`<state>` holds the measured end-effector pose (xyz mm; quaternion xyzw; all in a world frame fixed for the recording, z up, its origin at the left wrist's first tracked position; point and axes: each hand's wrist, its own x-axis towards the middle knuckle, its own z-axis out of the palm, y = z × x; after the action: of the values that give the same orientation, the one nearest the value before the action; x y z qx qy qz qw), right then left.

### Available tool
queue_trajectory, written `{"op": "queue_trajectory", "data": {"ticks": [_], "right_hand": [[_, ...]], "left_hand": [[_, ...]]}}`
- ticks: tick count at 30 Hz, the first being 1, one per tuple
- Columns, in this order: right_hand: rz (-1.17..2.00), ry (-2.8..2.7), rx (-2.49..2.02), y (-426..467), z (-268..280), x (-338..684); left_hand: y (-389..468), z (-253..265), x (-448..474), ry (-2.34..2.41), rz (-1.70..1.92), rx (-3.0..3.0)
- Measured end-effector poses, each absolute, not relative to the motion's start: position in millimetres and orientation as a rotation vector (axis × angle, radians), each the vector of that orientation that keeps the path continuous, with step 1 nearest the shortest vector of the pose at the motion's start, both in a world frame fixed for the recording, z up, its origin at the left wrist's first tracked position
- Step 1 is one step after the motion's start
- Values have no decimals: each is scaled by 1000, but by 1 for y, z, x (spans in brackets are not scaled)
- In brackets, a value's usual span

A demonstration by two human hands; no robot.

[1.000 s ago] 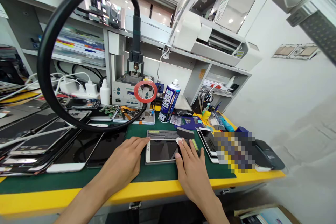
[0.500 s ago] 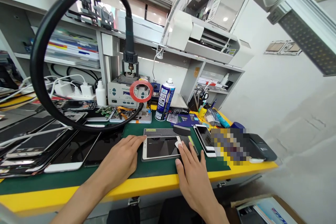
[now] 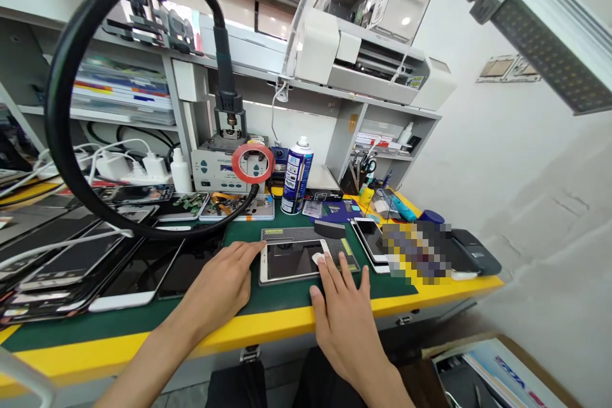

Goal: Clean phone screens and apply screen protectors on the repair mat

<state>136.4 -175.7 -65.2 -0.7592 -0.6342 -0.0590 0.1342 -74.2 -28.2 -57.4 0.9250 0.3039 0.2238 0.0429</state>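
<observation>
Resting past the yellow front edge of the bench (image 3: 268,321), the right hand (image 3: 345,307) has its grip unclosed, fingers spread apart, fingertips at a small white scrap (image 3: 316,257) on the right end of a phone (image 3: 292,260). The left hand (image 3: 224,277) touches the phone's left edge, fingers close together; its thumb is hidden, so whether that grip is clamped I cannot tell. The phone lies screen up on a grey perforated plate (image 3: 302,234). Beyond stands a blue-and-white spray can (image 3: 297,177), with a red ring (image 3: 238,171) to its left before a control box (image 3: 213,173).
</observation>
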Motion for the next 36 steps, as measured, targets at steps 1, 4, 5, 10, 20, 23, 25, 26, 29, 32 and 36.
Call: {"op": "queue_trajectory", "data": {"ticks": [1,4,5,10,20,23,25,26,29,32,36], "right_hand": [[-169,-1849,-2181,-175,-65,132],[-156,-1879,-2127,-172,-62,117],[-150,-1886,-2110,-172,-62,111],[-114,-1930,-2018,-170,-60,87],[-21,-1927,-1854,-164,-57,64],[5,-1932,-1844,-163,-55,65],[8,-1950,-1851,-164,-54,69],[6,-1959,-1859,-164,-54,72],[-26,-1958,-1901,-166,-55,82],[-79,-1910,-1969,-168,-58,97],[-154,-1828,-2064,-171,-62,119]], "left_hand": [[-28,-57,-74,936,680,2834],[-30,-57,-74,945,680,2843],[-30,-57,-74,944,684,2845],[-29,-58,-74,927,694,2856],[-27,-59,-74,914,743,2834],[-27,-58,-74,912,731,2834],[-28,-57,-74,909,731,2838],[-28,-57,-74,907,733,2840],[-29,-56,-73,904,754,2839],[-29,-56,-73,900,754,2833],[-28,-57,-74,912,726,2840]]}}
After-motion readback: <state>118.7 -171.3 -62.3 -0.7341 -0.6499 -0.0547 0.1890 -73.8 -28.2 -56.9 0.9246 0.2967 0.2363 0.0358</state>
